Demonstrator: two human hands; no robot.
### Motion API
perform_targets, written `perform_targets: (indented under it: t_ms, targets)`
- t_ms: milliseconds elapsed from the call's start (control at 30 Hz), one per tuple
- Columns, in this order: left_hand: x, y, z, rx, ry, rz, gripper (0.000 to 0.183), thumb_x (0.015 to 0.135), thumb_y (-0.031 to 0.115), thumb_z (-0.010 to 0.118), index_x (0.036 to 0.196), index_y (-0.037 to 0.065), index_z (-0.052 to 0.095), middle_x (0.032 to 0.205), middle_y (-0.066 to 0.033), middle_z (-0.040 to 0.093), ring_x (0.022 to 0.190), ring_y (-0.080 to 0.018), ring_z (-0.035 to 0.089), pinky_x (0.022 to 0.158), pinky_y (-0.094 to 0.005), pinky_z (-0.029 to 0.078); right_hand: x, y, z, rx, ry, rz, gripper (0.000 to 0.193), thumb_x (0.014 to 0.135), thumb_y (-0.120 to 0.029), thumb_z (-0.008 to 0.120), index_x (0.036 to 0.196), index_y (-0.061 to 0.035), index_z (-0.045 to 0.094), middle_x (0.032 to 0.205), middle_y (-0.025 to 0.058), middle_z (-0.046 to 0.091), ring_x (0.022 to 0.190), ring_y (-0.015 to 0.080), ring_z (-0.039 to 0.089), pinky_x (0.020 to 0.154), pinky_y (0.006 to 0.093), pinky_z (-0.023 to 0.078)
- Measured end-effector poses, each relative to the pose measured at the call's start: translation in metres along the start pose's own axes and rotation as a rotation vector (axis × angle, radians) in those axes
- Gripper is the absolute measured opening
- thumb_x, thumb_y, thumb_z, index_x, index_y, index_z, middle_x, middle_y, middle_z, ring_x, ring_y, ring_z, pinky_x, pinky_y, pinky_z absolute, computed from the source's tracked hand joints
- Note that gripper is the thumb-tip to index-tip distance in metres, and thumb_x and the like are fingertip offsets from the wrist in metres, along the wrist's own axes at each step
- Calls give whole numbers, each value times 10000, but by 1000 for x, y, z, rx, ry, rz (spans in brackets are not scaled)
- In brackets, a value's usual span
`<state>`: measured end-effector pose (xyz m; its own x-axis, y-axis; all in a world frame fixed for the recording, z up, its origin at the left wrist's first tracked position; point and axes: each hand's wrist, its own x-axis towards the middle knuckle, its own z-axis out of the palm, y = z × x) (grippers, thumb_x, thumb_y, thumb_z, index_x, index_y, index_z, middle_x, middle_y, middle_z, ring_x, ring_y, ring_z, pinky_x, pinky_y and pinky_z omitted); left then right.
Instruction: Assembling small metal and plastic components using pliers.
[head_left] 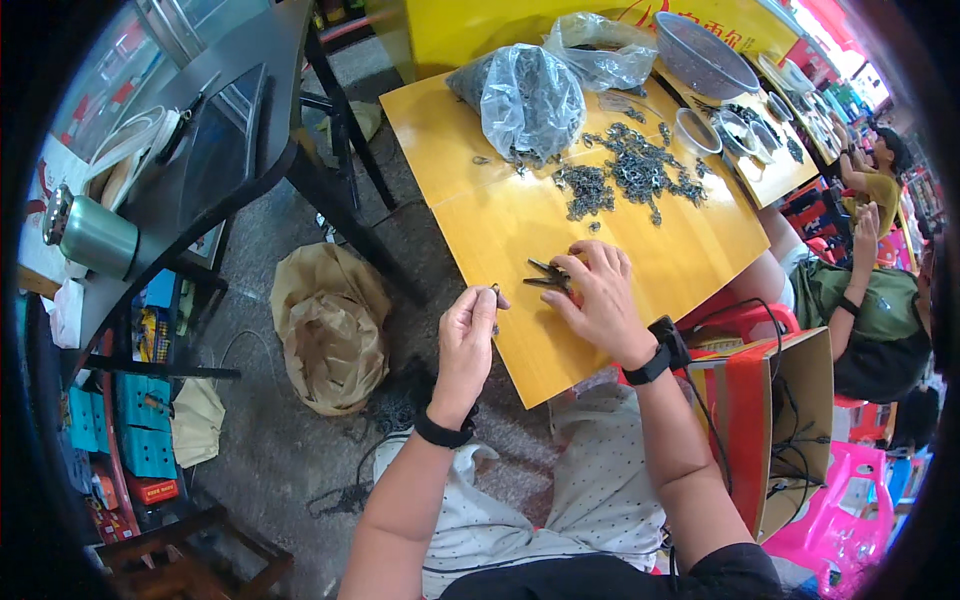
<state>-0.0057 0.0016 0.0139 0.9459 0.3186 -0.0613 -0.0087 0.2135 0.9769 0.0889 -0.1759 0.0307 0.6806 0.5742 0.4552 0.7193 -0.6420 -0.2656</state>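
Note:
At the table's left edge my left hand [466, 330] pinches a small dark metal clasp [495, 290], mostly covered by the fingertips. My right hand [606, 300] closes around a pair of pliers [545, 275] whose dark jaws are spread and point toward my left hand. A bit of red handle shows under the fingers. Beyond both hands, a larger heap of small dark metal clasps [650, 170] lies on the yellow wooden table [440, 150], next to a smaller heap of small dark metal parts [585, 192].
Clear plastic bags [530, 105] with dark parts stand at the table's far side, beside a grey basin [705, 55] and a small clear tub [697, 132]. A paper sack [335, 330] stands on the floor at left. An open cardboard box [800, 420] with cables sits at right, near other seated people.

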Motion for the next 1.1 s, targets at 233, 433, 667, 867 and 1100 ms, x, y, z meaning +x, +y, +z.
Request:
perform_targets:
  t_ms: [233,433,667,867,1100]
  targets:
    - [0,-5,0,31,-1,-7,265,1045,216,522,911,22,645,740,25,531,664,-45,437,603,-233,373,19,61,20,187,182,351,163,842,-53,665,995,1,659,949,179,631,917,360,622,783,438,496]
    - [0,-5,1,332,42,181,242,1028,167,533,932,-37,619,842,-126,675,802,-215,668,719,-335,506,24,72,35,33,164,242,78,839,-43,659,896,7,642,884,172,626,886,361,623,764,433,502]
    - [-1,1,2,409,63,289,240,1021,175,539,908,-17,626,790,-64,640,662,-116,548,613,-278,436,24,75,38,-16,217,283,72,855,-19,632,925,-6,619,879,173,619,878,370,617,741,439,493]
    - [-1,3,4,411,61,311,230,1016,157,538,904,-28,618,812,-101,654,731,-189,613,684,-316,473,22,75,36,73,277,349,50,906,-22,615,949,2,609,860,168,653,816,351,636,710,413,495]
    - [-1,4,6,427,53,278,227,1015,154,535,915,-33,619,835,-112,671,781,-208,648,723,-326,492,21,77,32,445,343,558,92,935,-48,635,983,29,646,808,101,702,658,151,655,619,296,526]
